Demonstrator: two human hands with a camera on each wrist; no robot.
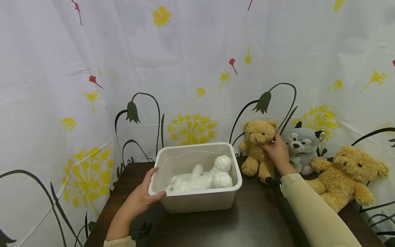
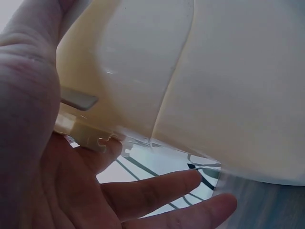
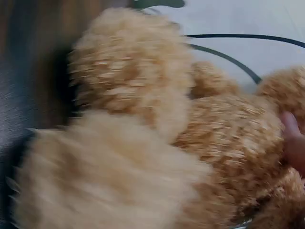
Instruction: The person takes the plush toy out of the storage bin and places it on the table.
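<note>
A white plastic bin (image 1: 197,202) stands on the dark table, with a fluffy white plush toy (image 1: 197,180) lying inside. My left hand (image 1: 142,195) holds the bin's left end, thumb over the rim. In the left wrist view, several fingers (image 2: 157,193) reach along the outside of the bin wall (image 2: 228,95). To the right of the bin, my right hand (image 1: 279,152) grips a tan teddy bear (image 1: 257,137) by its side, just below the head. The bear is upright, facing me. Its curly fur (image 3: 228,129) fills much of the right wrist view, partly blurred, with my thumb (image 3: 293,143) against it.
A grey and white husky plush (image 1: 303,144) sits behind my right forearm. Another tan teddy bear (image 1: 345,175) leans at the table's right edge. Behind the dark table (image 1: 256,216) hangs a white curtain (image 1: 197,61) printed with flowers.
</note>
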